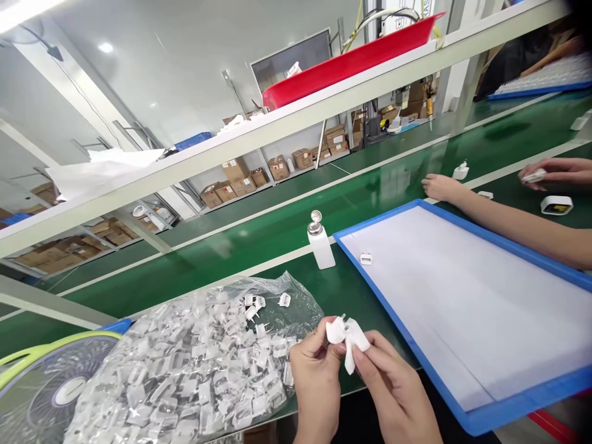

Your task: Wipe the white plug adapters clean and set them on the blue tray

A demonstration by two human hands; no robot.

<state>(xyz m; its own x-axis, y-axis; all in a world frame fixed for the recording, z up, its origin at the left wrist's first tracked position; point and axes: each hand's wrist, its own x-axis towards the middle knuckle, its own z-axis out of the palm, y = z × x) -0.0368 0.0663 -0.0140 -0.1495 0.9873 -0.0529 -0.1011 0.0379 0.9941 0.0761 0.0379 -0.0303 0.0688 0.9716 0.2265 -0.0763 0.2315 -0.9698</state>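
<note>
Near the bench's front edge, my left hand [319, 373] pinches a small white plastic plug part [336, 331] with metal pins. Close against it, my right hand [393, 382] holds a white cloth [357, 343], which touches the part at its pins. To the left lies a clear plastic bag [296, 296] spread under a heap of white plug parts [198, 370]. One white part [365, 259] sits at the left end of a blue-rimmed tray [377, 290] lined with white. A white bottle [322, 250] with a metal cap stands behind my hands.
A fan [69, 391] with a green rim stands at the lower left. Another person's arm [518, 225] and hand [562, 171] reach in at the right. Above the bench runs a shelf [222, 154] with a red tray [351, 65].
</note>
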